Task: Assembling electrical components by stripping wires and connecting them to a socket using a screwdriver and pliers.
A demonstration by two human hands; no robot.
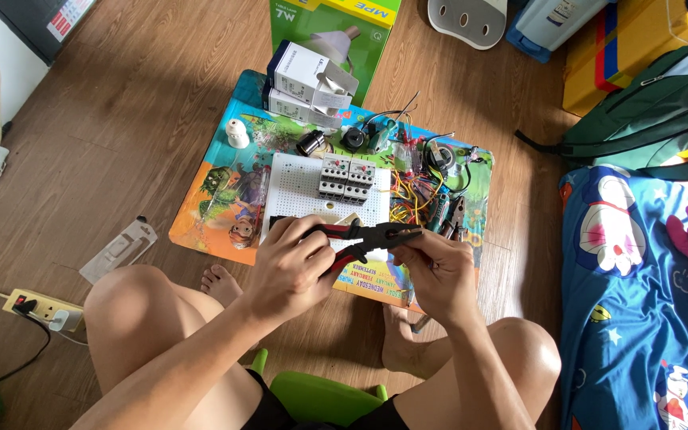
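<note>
While left hand (290, 267) grips red-handled pliers (368, 237), right hand (438, 271) possibly pinches wire.

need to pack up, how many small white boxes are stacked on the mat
2: one white box sits on top of the other white box at the mat's far edge, before the green carton. More may be hidden.

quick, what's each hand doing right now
Left hand: closed around the red-and-black pliers' handles.
Right hand: fingers pinched at the pliers' jaws; what they hold cannot be told.
</note>
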